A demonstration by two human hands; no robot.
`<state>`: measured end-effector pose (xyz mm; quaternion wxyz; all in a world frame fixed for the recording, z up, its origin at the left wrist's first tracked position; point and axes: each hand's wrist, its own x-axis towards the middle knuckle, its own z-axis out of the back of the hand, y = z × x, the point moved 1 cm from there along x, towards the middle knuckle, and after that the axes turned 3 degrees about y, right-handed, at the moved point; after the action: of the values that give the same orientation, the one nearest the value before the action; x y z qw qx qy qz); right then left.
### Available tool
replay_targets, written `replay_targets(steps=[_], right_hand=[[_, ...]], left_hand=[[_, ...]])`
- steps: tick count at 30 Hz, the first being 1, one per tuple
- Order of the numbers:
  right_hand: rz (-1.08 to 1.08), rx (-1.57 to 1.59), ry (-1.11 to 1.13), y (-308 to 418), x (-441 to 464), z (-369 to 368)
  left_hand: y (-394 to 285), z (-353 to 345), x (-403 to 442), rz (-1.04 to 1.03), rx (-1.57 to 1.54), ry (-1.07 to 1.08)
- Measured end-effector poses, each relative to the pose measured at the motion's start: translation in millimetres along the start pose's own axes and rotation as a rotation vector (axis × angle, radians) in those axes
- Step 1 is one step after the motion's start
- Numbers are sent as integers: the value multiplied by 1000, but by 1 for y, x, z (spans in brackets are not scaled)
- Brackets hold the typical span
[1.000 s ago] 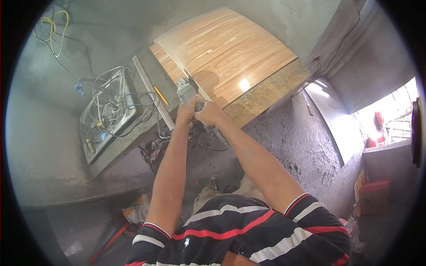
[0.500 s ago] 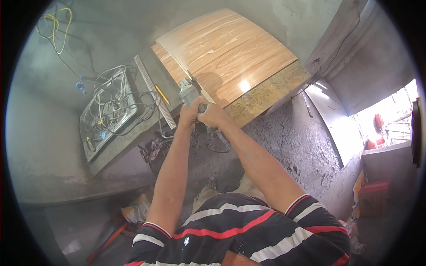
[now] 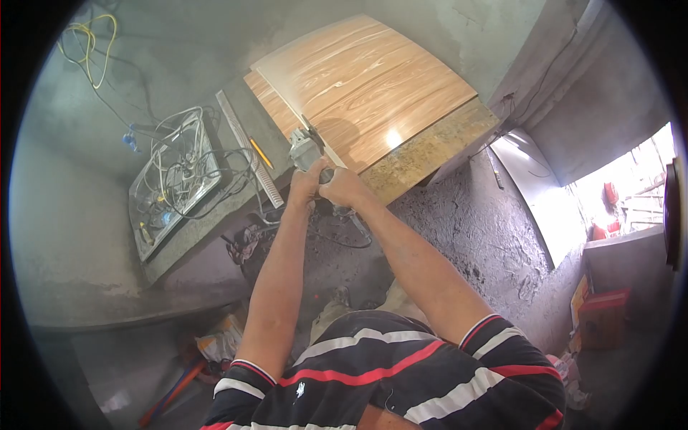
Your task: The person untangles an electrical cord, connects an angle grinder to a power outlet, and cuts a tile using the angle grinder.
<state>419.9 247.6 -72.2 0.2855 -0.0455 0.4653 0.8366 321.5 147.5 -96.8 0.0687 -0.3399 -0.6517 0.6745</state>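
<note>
Both my hands grip an angle grinder (image 3: 307, 149) at the left edge of a wood-patterned tile (image 3: 380, 79). My left hand (image 3: 306, 180) wraps round its body from the left. From the right, my right hand (image 3: 344, 188) closes round the rear of the body, its fingers partly hidden. The disc stands upright along a pale straight cut line near the tile's left side, and dust hangs around it. Beneath the tile lies a yellowish, stained board (image 3: 437, 147), showing along the near edge.
Left of the tile lie a pale metal straightedge (image 3: 247, 147) and a yellow pencil (image 3: 261, 153). Further left, a tray (image 3: 147, 247) holds tangled cables. A dark cord hangs below the grinder. A white sheet (image 3: 548, 208) leans at right, near a red box (image 3: 604, 301).
The grinder and both hands stay almost in place on the cut line. The view has shifted very slightly.
</note>
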Motion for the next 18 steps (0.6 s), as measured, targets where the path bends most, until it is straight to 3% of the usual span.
replay_targets(steps=[18], right_hand=[[-7, 42, 38, -4, -1, 4]], left_hand=[[8, -1, 9, -18, -6, -23]])
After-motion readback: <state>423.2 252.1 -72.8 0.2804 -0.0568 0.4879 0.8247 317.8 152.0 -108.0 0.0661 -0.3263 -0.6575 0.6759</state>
